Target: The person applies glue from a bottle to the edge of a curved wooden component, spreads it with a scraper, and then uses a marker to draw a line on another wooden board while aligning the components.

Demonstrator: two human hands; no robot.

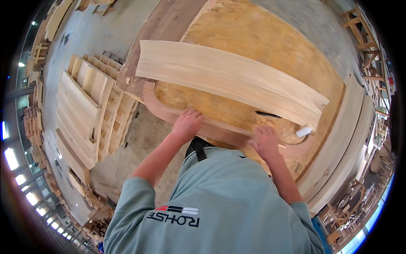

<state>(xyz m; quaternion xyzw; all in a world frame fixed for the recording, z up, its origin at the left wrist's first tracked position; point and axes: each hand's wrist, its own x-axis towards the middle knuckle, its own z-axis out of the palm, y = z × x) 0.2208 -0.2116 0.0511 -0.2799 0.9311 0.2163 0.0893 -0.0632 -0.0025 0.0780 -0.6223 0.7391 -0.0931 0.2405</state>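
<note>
My left hand (189, 124) lies over the left part of a reddish-brown, shallow U-shaped wooden piece (227, 134); its thumb is hidden, so I cannot tell whether that grip is closed. My right hand (266, 142) rests on the piece's right part, thumb spread apart from the fingers. The piece sits along the near side of a yellow-brown plywood worktop (270, 34), both ends curving away from me. Beyond it lies a broad, pale, gently bowed wooden board (228, 80). Between them: a slim black pen (268, 114) and, near the right end, a small white cylinder (303, 131) (contact with the board unclear). Left, off the worktop: stacked pale curved panels (80, 110).
</note>
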